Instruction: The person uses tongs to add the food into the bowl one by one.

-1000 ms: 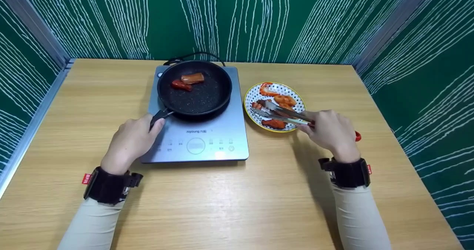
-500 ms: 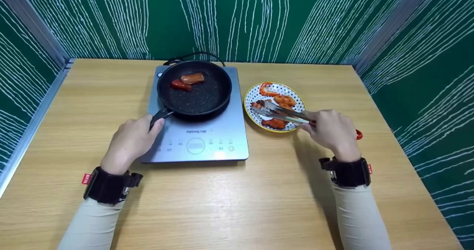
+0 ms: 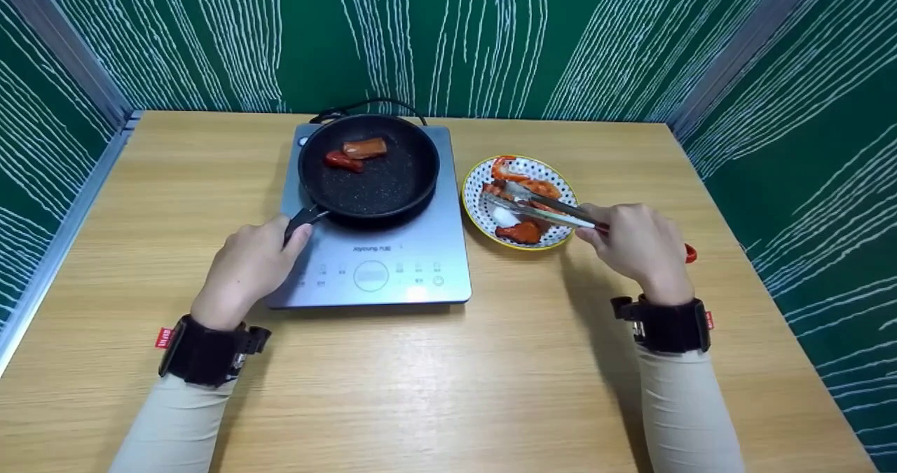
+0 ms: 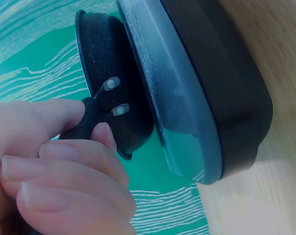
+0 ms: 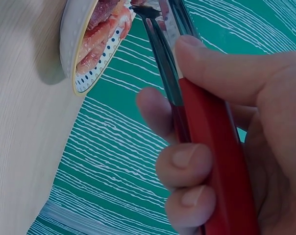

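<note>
My left hand (image 3: 245,270) grips the black handle (image 3: 303,222) of a frying pan (image 3: 385,186), thumb along its side. In the pan lie a brown sausage-like piece (image 3: 364,148) and a dark red piece (image 3: 343,161). My right hand (image 3: 636,242) holds metal tongs (image 3: 560,210) by their red handles (image 5: 214,161). The tong tips are over a dotted, yellow-rimmed plate (image 3: 475,174), close around a reddish-brown piece (image 3: 492,189); whether they clamp it cannot be told. Also on the plate are a shrimp (image 3: 503,167), an orange-brown piece (image 3: 545,189) and a dark red piece (image 3: 520,232).
The pan stands on a silver induction cooker (image 3: 420,249) whose touch panel faces me. A black cord (image 3: 385,99) runs behind it. The plate sits just right of the cooker on the wooden table (image 3: 420,389). Green, white-lined walls (image 3: 469,38) enclose the back and sides.
My right hand and the tongs have moved slightly right, the tips shifting up and right over the plate. A white area on the plate now shows below them. The left hand and pan stay put.
</note>
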`<state>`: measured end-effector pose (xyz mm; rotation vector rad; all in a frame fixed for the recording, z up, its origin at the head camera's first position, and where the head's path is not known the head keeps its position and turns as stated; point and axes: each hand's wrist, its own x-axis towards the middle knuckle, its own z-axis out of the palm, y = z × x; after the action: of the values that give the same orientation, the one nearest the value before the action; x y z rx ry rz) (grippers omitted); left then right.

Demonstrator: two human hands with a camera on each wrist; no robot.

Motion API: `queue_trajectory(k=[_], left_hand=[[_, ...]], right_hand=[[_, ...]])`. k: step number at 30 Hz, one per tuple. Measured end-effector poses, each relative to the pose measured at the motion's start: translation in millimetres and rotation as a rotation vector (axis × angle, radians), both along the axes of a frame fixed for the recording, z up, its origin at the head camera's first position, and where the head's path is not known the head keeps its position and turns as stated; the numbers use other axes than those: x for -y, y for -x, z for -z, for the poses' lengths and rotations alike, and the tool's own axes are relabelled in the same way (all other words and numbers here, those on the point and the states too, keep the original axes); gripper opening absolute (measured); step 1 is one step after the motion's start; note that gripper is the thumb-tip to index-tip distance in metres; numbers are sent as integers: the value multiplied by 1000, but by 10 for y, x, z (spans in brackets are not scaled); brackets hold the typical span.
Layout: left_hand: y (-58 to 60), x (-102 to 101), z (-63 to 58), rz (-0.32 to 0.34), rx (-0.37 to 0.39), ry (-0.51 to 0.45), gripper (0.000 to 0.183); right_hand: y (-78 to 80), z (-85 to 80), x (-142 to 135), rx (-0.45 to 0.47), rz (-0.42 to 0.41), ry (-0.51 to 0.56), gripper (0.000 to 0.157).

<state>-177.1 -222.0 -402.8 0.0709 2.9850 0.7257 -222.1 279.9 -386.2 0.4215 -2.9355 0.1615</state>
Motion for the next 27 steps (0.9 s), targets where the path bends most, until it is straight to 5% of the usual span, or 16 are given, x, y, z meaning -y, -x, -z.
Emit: queue_trajectory(k=[27], left_hand=[[2, 4, -8, -7, 23, -14, 43]], right_hand=[[-126, -158, 217, -164, -25, 170, 43]])
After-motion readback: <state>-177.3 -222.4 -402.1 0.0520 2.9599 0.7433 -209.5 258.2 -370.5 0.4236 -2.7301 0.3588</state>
